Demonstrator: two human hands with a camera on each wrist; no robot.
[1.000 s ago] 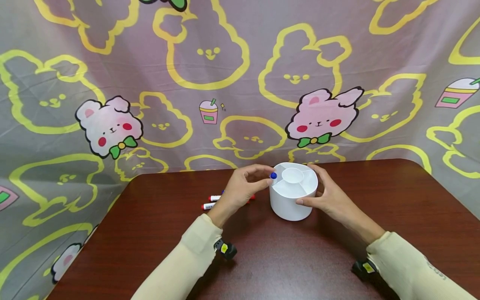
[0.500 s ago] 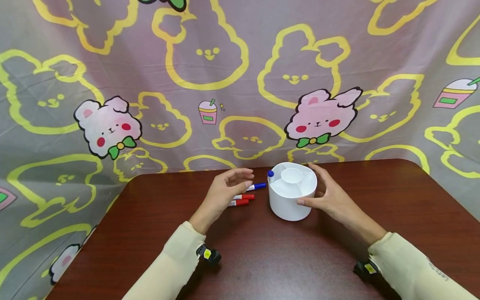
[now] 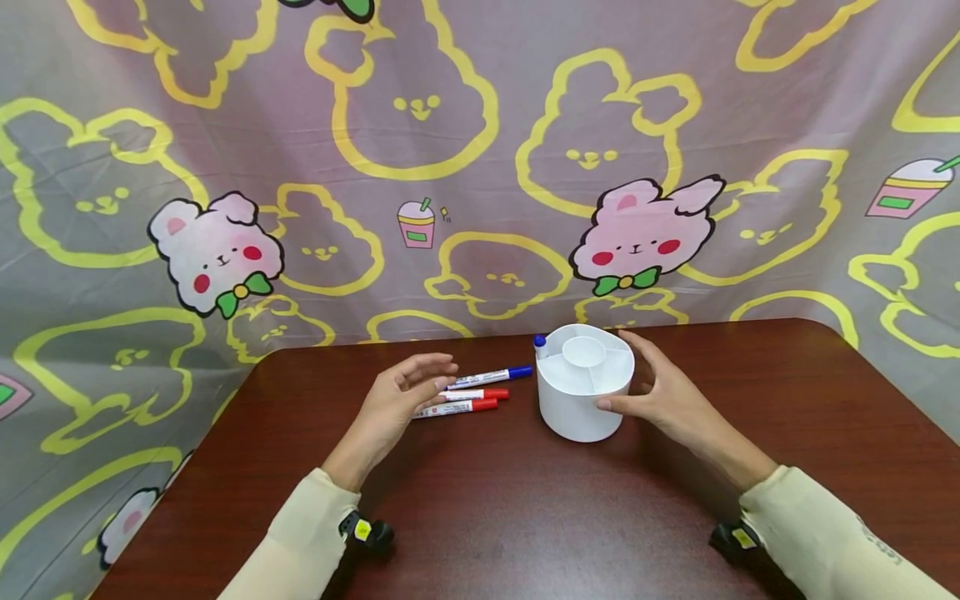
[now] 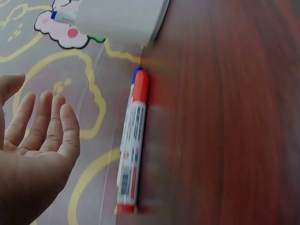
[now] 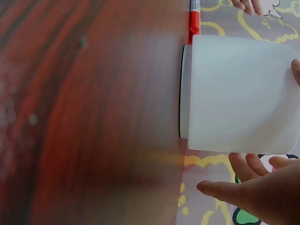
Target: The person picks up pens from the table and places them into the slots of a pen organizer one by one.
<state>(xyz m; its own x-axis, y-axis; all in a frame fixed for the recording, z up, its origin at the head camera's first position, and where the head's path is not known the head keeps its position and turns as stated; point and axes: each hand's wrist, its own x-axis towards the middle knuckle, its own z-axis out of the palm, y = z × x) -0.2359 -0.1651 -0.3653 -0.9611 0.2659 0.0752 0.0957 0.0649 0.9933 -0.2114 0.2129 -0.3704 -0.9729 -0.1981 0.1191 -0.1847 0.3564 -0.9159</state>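
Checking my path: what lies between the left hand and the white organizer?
Head view: a blue-capped marker and two red-capped markers lie there on the table, caps toward the white organizer. Bare table shows between the red caps and it.

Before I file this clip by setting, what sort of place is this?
Probably a staged indoor workspace: a brown table before a bunny-print backdrop, with three markers beside a compartmented pen holder.

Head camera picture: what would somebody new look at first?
Probably the cloth behind the table, with its pink bunny faces. Next, the white holder on the table, with a blue-ended marker poking up on its left and the right hand holding its right side. Then three markers lying near the left hand.
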